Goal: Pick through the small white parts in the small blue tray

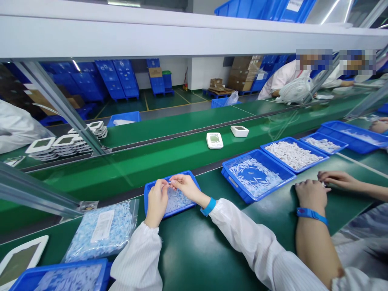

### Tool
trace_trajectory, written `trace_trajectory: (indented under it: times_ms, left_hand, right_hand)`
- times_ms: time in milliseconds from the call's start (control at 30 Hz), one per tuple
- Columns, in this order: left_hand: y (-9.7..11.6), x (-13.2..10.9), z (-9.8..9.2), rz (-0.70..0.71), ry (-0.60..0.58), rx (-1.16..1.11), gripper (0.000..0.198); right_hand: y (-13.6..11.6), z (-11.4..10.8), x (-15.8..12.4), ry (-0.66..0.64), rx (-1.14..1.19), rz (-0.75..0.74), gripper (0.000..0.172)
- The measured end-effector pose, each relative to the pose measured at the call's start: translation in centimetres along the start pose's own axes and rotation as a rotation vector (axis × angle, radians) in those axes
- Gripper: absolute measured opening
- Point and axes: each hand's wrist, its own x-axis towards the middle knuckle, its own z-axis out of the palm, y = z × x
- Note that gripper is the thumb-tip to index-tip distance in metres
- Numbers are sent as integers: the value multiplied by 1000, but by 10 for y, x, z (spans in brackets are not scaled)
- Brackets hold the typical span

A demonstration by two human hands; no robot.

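My left hand (157,201) and my right hand (186,187) meet over a small blue tray (194,178). Thumb and fingers of each are pinched together, tip to tip. Whatever sits between the fingertips is tiny and pale, too small to name. Inside the tray below lie many small bluish-white pieces (177,201). A blue wristband (208,206) circles my right wrist, above a white sleeve. To the left of my left hand is a clear plastic bag (101,230) full of light blue and white pieces, with a white label on it.
More blue trays with small white parts (292,154) line the bench to the right. A co-worker's hands (315,190) work close beside my right arm. Two white display devices (214,140) sit on the green conveyor (169,151). A metal post (65,109) rises at left.
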Motion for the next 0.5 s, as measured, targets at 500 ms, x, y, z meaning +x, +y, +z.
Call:
trace_trajectory:
  times_ms: [500]
  left_hand:
    - [4, -2, 0, 147, 34, 143, 21]
  right_hand:
    - [-3, -2, -2, -17, -125, -45, 51]
